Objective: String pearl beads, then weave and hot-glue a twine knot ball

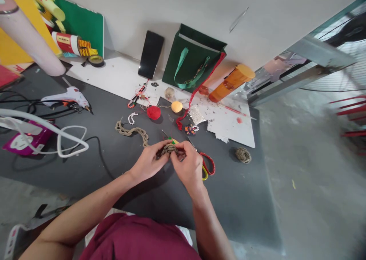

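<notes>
Between the fingertips of both hands is a rolled olive-brown crochet piece (169, 149), partly covered by the fingers. My left hand (150, 159) pinches it from the left, and my right hand (187, 161) grips its right side. Just beyond the fingers lies a small tool with a green and yellow handle (174, 141), probably a crochet hook. Scissors (211, 164) with red and yellow handles rest beside my right hand. A wavy crochet strip (133, 131) of the same colour extends to the upper left. Farther right sits a similar rolled crochet rose (243, 155).
A red yarn ball (153, 112), a yellow ball (176, 106) and beads lie ahead. Behind them stand a phone (151, 54), a green gift bag (193, 60) and an orange tube (231, 82). At left are a glue gun (67, 98) and cables.
</notes>
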`<state>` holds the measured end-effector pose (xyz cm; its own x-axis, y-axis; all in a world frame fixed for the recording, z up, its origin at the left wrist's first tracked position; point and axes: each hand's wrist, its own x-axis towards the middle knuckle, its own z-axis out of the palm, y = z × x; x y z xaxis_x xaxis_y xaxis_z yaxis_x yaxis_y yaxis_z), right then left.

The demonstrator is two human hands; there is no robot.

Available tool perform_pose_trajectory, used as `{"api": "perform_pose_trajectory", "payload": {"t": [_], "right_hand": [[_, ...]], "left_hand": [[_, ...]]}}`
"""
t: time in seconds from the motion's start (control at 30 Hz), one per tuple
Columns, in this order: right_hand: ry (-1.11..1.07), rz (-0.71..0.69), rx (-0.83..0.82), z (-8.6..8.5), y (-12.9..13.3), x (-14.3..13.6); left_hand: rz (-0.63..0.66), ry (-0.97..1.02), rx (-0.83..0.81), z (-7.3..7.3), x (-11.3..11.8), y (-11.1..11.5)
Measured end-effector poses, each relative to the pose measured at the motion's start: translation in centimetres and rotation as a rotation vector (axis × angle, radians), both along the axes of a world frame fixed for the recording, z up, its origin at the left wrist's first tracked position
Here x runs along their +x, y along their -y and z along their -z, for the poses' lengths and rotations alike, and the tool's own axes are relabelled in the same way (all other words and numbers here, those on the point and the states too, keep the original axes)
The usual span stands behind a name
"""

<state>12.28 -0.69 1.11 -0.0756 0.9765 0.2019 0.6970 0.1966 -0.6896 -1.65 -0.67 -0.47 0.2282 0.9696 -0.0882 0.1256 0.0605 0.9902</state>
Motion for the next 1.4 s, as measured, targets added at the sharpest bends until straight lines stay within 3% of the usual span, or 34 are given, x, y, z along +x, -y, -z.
{"api": "perform_pose_trajectory", "payload": {"t": [0.07,0.27,0.43,0.6,0.77,0.93,1.17,1.4], "right_hand": [[0.019,-0.007,-0.016,0.0,0.0,0.0],[0.232,-0.206,0.011,-0.9,0.1,0.3],[0.082,-0.098,-0.103,-0.6,-0.1,0.6],[0.114,-0.176,-0.083,-0.6,-0.2,0.7],[0.092,-0.12,-0.087,-0.6,-0.2,0.6],[0.131,-0.19,-0.06,-0.8,-0.1,0.4],[-0.064,-0.057,-0.133,-0.8,-0.5,0.4],[-0.139,-0.07,-0.16,-0.8,-0.3,0.4]], "left_hand": [[-0.002,-0.021,0.009,0.1,-0.1,0.0],[0.087,-0.178,0.12,0.4,-0.4,0.1],[0.081,-0.121,0.041,0.0,-0.7,-0.2],[0.09,-0.172,0.092,0.1,-0.8,-0.3],[0.086,-0.147,0.089,0.1,-0.7,-0.3],[0.112,-0.204,0.141,0.2,-0.8,-0.3],[0.087,-0.064,0.085,-0.5,-1.0,-0.3],[0.032,-0.125,0.11,-0.4,-0.6,-0.3]]}}
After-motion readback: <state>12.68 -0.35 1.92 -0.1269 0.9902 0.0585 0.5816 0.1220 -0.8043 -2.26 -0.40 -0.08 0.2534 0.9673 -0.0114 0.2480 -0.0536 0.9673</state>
